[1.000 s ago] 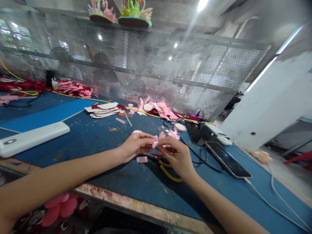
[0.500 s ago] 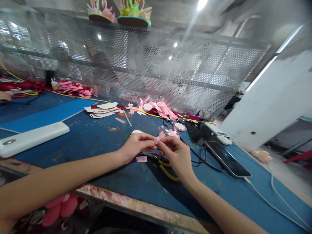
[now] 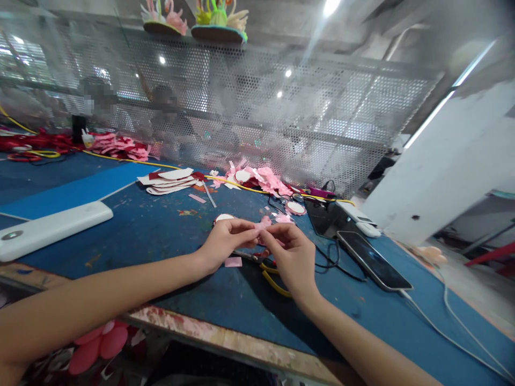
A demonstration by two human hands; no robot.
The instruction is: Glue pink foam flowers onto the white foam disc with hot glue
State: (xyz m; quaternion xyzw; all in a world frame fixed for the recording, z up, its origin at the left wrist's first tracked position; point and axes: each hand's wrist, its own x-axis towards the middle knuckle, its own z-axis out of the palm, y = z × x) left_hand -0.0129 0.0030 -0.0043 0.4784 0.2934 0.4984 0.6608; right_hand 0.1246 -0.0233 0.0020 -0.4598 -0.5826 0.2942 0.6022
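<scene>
Between the fingertips of both hands is a small pink flower-shaped piece (image 3: 264, 221), partly hidden by the fingers. My left hand (image 3: 226, 239) pinches it from the left and my right hand (image 3: 293, 254) from the right. Under the right hand lie scissors with yellow-edged handles (image 3: 276, 283), their upper part covered. A small pink rectangle (image 3: 233, 261) rests on the blue table just below my left fingers. Behind the left hand, a round white-faced piece (image 3: 224, 217) shows in part. Further pink petals (image 3: 283, 218) lie beyond the right hand.
A phone (image 3: 374, 259) on a white cable and a dark tablet (image 3: 322, 217) lie to the right. Stacked white-and-red cutouts (image 3: 171, 182) and a pink heap (image 3: 263, 179) sit along the back by a perforated metal screen (image 3: 257, 107). A white elongated device (image 3: 56, 228) is at left.
Both hands stay at nearly the same place, still pinching the pink piece, with only slight finger movement. The whole view has shifted a little. A hand at the far left edge is out of view now.
</scene>
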